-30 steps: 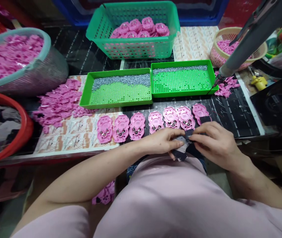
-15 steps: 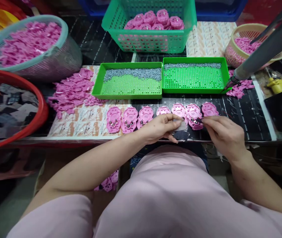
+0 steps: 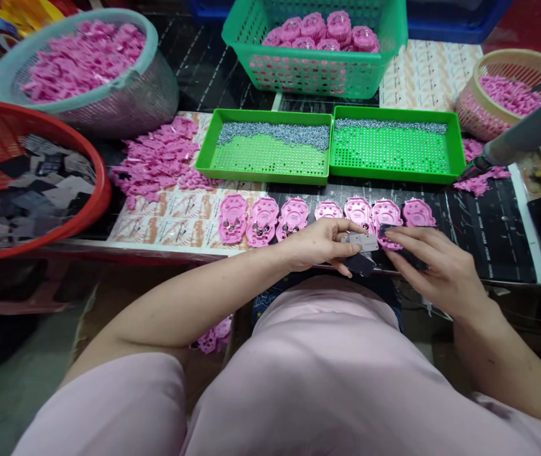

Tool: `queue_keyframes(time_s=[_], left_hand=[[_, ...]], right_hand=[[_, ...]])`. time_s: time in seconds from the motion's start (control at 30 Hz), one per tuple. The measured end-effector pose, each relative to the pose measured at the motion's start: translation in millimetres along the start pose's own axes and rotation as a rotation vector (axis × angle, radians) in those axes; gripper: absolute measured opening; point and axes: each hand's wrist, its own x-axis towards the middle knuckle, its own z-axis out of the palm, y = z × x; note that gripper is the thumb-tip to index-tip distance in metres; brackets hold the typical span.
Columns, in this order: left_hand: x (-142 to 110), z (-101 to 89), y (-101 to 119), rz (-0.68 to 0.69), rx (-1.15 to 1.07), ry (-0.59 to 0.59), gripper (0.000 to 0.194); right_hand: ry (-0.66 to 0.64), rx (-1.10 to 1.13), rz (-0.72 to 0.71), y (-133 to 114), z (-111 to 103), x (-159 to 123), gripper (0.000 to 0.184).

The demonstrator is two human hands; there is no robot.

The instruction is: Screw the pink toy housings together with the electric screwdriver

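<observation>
My left hand (image 3: 320,244) grips a few thin flat plates, a light grey plate (image 3: 363,242) on top and a black plate (image 3: 360,265) beneath. Close by, my right hand (image 3: 441,263) has its fingers closed on a dark plate (image 3: 385,229), partly hidden by the fingers, over a pink plastic casing (image 3: 388,210). Another pink casing (image 3: 358,210) lies just beyond my left fingertips. The row continues on the left with a pink casing (image 3: 261,221) that has small metal parts in its lower end. At the right, one pink casing (image 3: 417,212) is partly covered by my right hand.
Two green trays (image 3: 270,179) of small metal pieces stand behind the row. A red basket (image 3: 102,190) of plates and a pale blue basket (image 3: 166,95) of pink parts are left. A green basket (image 3: 318,76) stands behind. A grey tool (image 3: 527,130) slants in from the right.
The view has shifted, so the table things appear further right. The plates in my left hand are fanned out more, with black showing below. My right hand still works beside the same casing.
</observation>
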Motion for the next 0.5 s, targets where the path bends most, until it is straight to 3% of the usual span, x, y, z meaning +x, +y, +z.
queue_keyframes(time_s=[0.17,0.27,0.37,0.43,0.5], left_hand=[[-3,1.0,-1,-0.026,-0.016,-0.071,0.041],[-7,-1.6,-2,-0.068,-0.057,-0.089,0.045],[-11,-4.8,-4,-0.082,-0.084,-0.075,0.049],[-15,-7.0,-5,-0.073,-0.073,-0.059,0.048],[-21,-9.0,-6,-0.061,-0.047,-0.040,0.046]], right_hand=[[-0.033,0.302,-0.018,-9,2,9,0.033],[0.008,0.320,-0.081,-9,6,10,0.031],[0.128,0.246,-0.126,-9,6,9,0.029],[0.214,0.233,-0.008,-8,1,8,0.022],[0.208,0.273,0.209,-6,-5,7,0.018]])
